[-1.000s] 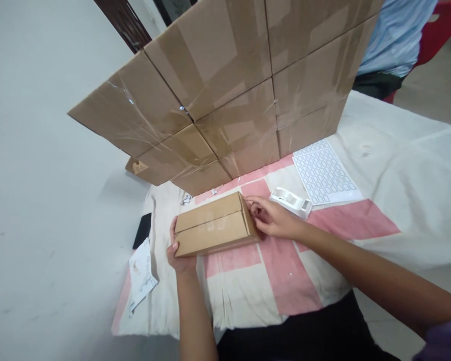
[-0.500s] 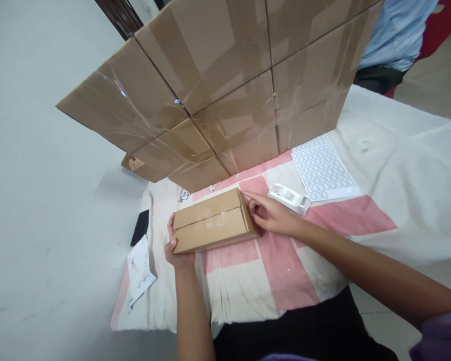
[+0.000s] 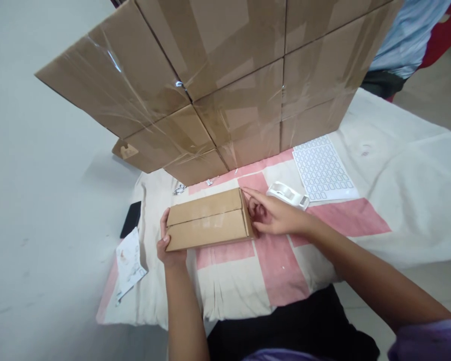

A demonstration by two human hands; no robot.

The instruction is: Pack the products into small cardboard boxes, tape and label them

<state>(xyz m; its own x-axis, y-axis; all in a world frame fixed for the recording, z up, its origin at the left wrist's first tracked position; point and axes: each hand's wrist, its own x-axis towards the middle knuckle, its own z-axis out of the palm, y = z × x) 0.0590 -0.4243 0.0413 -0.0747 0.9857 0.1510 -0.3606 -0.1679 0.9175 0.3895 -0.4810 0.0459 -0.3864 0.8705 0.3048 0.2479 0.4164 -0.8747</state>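
A small closed cardboard box (image 3: pixel 206 219) lies lengthwise across the cloth, its top flaps meeting along a middle seam with a shiny strip of clear tape on it. My left hand (image 3: pixel 169 246) grips the box's left end, thumb at the near corner and fingers on the far side. At the right end, my right hand (image 3: pixel 268 213) holds against the box, the index finger along the top far corner and the other fingers curled at the end face. Just beyond that hand sits a white tape dispenser (image 3: pixel 287 194).
A tall wall of taped cardboard boxes (image 3: pixel 244 100) stands behind. A label sheet (image 3: pixel 325 170) lies at right, a black phone (image 3: pixel 131 219) and crumpled paper (image 3: pixel 130 263) at left. Scraps (image 3: pixel 179 189) lie by the wall. A person in light blue (image 3: pixel 411 37) is at far right.
The view has shifted slightly. Both hands remain at the box's ends, and the shiny patch on the top seam now shows wider.
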